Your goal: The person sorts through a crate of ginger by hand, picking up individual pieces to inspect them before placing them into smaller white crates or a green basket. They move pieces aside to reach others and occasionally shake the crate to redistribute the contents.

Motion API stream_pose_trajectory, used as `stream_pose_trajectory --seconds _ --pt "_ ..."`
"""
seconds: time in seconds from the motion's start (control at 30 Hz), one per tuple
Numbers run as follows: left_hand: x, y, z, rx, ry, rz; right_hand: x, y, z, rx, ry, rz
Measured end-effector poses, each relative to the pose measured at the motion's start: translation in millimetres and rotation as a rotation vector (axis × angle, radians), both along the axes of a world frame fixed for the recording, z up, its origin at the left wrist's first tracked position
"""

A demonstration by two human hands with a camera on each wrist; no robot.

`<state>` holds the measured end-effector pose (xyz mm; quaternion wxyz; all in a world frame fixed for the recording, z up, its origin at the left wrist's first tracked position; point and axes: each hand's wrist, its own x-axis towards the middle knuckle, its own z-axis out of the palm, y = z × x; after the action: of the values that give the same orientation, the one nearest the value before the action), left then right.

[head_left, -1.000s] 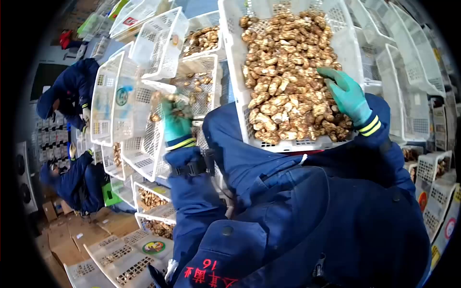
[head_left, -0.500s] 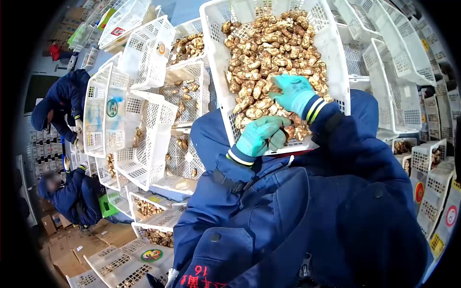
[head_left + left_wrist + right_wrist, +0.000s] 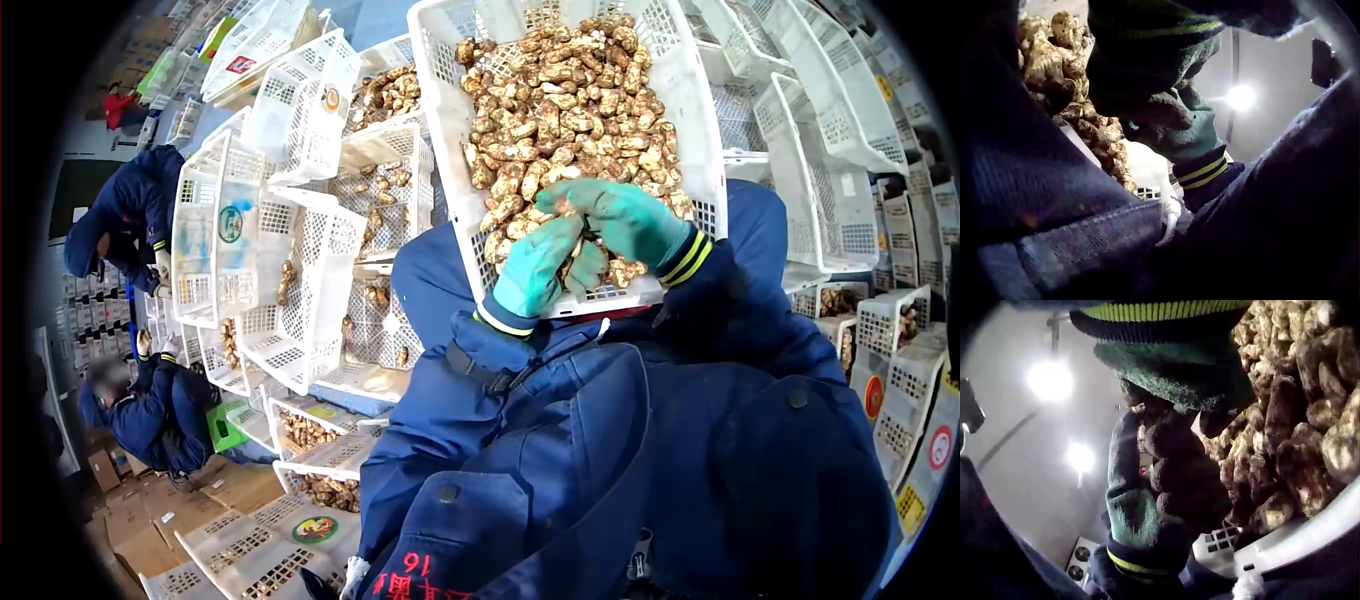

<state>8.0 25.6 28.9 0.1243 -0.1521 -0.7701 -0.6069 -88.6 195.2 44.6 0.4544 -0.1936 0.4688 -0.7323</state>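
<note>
A white plastic crate (image 3: 702, 130) sits on the person's lap, heaped with brown and cream mushrooms (image 3: 570, 110). Both hands wear green gloves and meet over the crate's near end. The left hand (image 3: 538, 268) curls its fingers and holds a mushroom (image 3: 1132, 394) at its thumb, as the right wrist view shows. From the other side, the right hand (image 3: 635, 222) bends over the same mushroom and grips it; gloves cover most of it. In the left wrist view the right hand (image 3: 1194, 134) appears behind the dark left hand.
White crates stand stacked at the left, one holding a few mushrooms (image 3: 380, 190). More crates (image 3: 820, 190) line the right side. Two people in dark blue, one bent over (image 3: 130, 210) and one crouching (image 3: 160, 410), work at far left. Flattened cardboard (image 3: 240, 485) covers the floor there.
The left hand has come from the crates at the left to the lap crate. The right hand has moved from the crate's right side to meet it, and both now grip a mushroom.
</note>
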Motion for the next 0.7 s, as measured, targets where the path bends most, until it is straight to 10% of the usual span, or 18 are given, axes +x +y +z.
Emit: stream_pose_trajectory --seconds 0.17,0.37,0.43,0.47,0.5,0.7 --pt "9.1 0.8 5.8 0.521 -0.711 -0.04 -3.4 8.0 3.2 0.07 0.298 -0.058" --pt "7.9 1.6 -9.4 0.946 -0.667 -0.086 -27.2 47.9 15.2 0.29 0.447 -0.103" --pt "9.6 1.3 -12.1 0.682 -0.53 -0.008 -25.8 48.4 13.3 0.314 0.4 -0.074" --pt "9.3 0.7 -5.8 0.803 -0.604 -0.022 -24.3 44.0 8.5 0.348 0.583 -0.028" --pt "9.0 0.4 0.2 0.926 -0.679 -0.037 -28.3 36.0 3.4 0.258 1.575 -0.04" --pt "11.0 -1.5 20.7 0.933 -0.824 0.036 -12.8 20.8 3.7 0.233 1.355 -0.043"
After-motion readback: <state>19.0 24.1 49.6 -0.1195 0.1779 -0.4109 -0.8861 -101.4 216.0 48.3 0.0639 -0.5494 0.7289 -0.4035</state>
